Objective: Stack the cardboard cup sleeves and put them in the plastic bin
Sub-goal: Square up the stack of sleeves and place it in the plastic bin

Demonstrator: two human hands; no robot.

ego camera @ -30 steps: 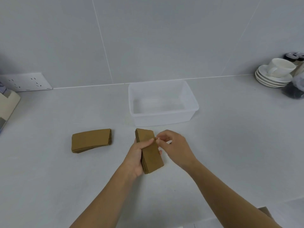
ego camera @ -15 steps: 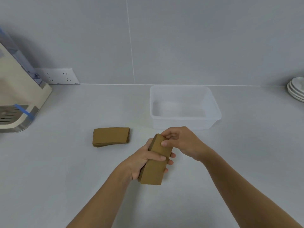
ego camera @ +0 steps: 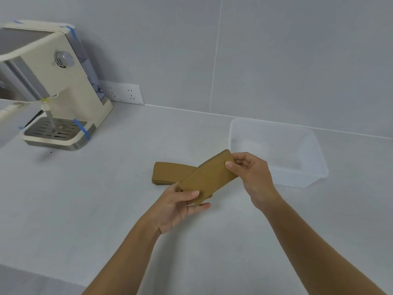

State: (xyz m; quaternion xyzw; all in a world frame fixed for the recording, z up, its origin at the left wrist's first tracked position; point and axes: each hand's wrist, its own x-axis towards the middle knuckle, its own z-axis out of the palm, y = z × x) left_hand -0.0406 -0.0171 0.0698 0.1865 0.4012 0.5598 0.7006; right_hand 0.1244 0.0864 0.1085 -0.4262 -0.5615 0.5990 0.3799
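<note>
Nearest the camera, two bare forearms reach out over the pale table [ego camera: 89, 209]. The left hand [ego camera: 178, 207] holds the near end of a bundle of brown cardboard sleeves [ego camera: 209, 177], thumb on top and fingers underneath, so its grip is closed on the bundle. The right hand [ego camera: 251, 177] pinches the far end of the same bundle, thumb on the upper face, grip also closed on it. The bundle hangs above the table, tilted, its far end higher.

Just behind and partly under the held bundle, a second pile of sleeves [ego camera: 170, 173] lies flat on the table; the view does not show whether the two touch. Beyond the right hand stands the clear plastic bin [ego camera: 306, 173], which looks empty. Farther back on the left a cream coffee machine [ego camera: 57, 90] sits against the wall, with a wall socket [ego camera: 123, 93] beside it.

By my judgement the two groups are not yet joined, and nothing is in the bin. The risk is in the loose layers: the bundle is gripped only at its ends, so a slack pinch or a quick tilt could let middle sleeves fan out or slide free. Setting it down askew on the lying pile could push that pile sideways, and an uneven stack may catch the bin's rim.
</note>
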